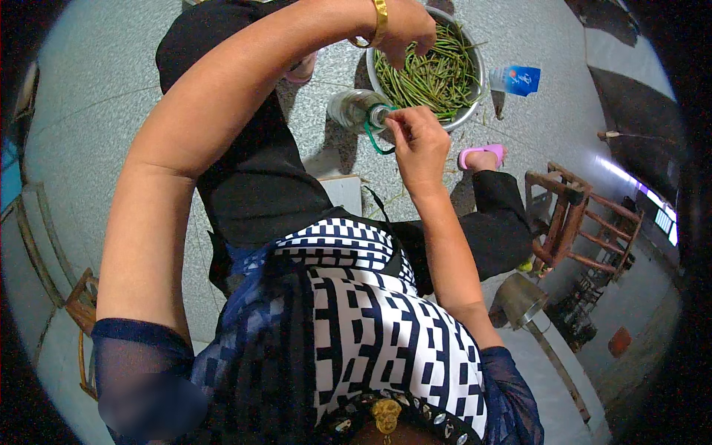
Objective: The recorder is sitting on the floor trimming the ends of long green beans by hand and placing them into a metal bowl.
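Note:
My left hand [409,33], with a gold bracelet [380,25] at the wrist, is bent over a metal basin [477,105] at the top of the view. Long thin green beans [428,75] fill the basin, and my left fingers reach down at them; whether they grip any is hidden. Beside the basin a clear plastic bottle [350,108] has its mouth turned towards my right hand [420,139]. A green carrying loop [371,139] hangs from its neck. My right thumb and fingertips are drawn together at the bottle's mouth. What lies between them is too small to tell.
A blue and white packet [517,80] is right of the basin on the speckled floor [111,94]. My foot in a pink slipper [483,157] is below it. A wooden chair [578,217] and a metal scoop-like container [517,300] are at the right. A pale board [342,192] lies between my legs.

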`<state>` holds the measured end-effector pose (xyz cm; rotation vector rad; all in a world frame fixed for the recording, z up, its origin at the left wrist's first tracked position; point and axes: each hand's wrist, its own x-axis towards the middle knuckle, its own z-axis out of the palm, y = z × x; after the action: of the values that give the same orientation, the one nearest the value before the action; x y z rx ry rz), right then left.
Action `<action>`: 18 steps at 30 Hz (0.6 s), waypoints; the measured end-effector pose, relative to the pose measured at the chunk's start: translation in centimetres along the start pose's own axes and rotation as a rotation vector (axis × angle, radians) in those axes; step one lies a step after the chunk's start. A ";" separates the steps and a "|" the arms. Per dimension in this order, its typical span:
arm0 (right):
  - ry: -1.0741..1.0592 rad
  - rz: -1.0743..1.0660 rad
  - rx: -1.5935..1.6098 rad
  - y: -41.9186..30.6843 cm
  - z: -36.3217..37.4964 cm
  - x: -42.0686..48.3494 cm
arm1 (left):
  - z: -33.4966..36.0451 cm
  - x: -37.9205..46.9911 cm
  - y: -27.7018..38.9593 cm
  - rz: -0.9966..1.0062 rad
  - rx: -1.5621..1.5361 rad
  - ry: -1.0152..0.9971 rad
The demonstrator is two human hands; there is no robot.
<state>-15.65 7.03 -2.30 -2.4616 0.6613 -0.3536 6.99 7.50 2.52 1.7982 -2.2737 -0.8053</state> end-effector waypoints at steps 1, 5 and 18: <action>0.004 0.023 0.039 0.0 0.0 -0.1 | 0.1 0.1 -0.1 -0.002 0.000 0.000; -0.074 0.046 -0.034 -0.5 -0.6 0.6 | 0.6 0.6 -0.5 -0.028 0.026 -0.011; -0.324 0.100 -0.441 -0.6 1.6 4.3 | 0.4 0.3 -1.8 -0.049 -0.051 0.125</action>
<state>-11.20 5.96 -2.84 -2.7909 0.7808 0.2567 8.31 7.10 1.22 1.8339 -2.1204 -0.7292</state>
